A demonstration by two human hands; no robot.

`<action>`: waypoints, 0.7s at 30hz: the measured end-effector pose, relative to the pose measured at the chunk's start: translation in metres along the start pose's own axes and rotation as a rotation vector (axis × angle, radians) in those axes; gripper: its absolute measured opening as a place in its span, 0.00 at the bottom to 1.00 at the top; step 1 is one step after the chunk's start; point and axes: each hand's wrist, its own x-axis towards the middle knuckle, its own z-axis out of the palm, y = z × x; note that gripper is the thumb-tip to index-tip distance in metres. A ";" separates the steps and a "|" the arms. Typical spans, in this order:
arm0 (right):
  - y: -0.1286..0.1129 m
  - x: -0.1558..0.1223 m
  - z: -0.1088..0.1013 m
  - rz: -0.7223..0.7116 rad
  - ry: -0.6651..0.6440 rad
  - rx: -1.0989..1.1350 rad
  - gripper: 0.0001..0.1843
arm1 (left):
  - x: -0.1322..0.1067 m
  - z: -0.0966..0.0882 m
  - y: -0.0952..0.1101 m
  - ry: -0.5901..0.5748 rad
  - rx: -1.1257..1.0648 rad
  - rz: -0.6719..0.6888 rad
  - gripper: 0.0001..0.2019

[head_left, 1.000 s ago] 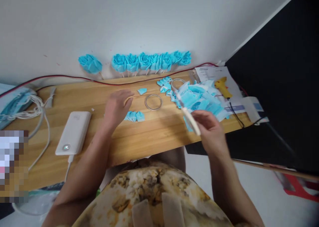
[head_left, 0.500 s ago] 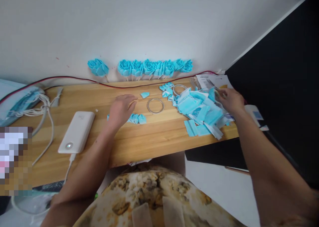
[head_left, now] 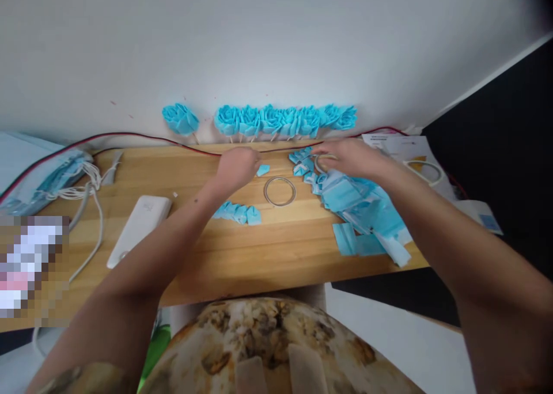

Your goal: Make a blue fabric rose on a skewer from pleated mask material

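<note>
My left hand (head_left: pixel 239 168) is over the back of the wooden table with its fingers curled closed. Whatever it may hold is hidden. A small blue fabric piece (head_left: pixel 263 170) lies just beside its fingertips. My right hand (head_left: pixel 345 156) reaches over the white ring (head_left: pixel 318 165), fingers drawn together. Its fingertips are at the folded blue petals (head_left: pixel 301 154), and what they pinch, if anything, does not show. A metal ring (head_left: pixel 280 192) lies between the hands. Below my left hand runs a row of folded blue petals (head_left: pixel 239 213).
Blue fabric flowers (head_left: pixel 272 120) on sticks lean along the wall, with a single flower (head_left: pixel 180 118) further left. Cut blue strips (head_left: pixel 363 201) are heaped at right. A white power bank (head_left: pixel 140 227), white cords (head_left: pixel 88 181) and a red-black cable (head_left: pixel 142 137) occupy the left and back.
My right hand has moved left from the papers beyond the strips to the folded petals. My left hand has shifted up and right, its fingers now curled. The view has turned slightly.
</note>
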 end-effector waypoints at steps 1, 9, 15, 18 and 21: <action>-0.001 0.008 0.003 -0.005 -0.031 -0.023 0.22 | 0.004 0.004 0.000 -0.034 0.071 -0.025 0.17; 0.031 0.040 0.022 -0.032 -0.138 -0.031 0.31 | 0.018 0.034 -0.015 -0.083 0.081 -0.012 0.08; 0.031 0.056 0.031 0.018 -0.247 0.019 0.47 | 0.023 0.040 -0.018 -0.082 -0.125 -0.055 0.06; 0.023 0.058 0.032 -0.050 -0.248 -0.035 0.47 | 0.028 0.040 -0.013 -0.039 -0.236 -0.052 0.06; 0.017 0.060 0.036 -0.131 -0.217 -0.015 0.46 | 0.035 0.041 -0.007 -0.013 -0.393 -0.072 0.04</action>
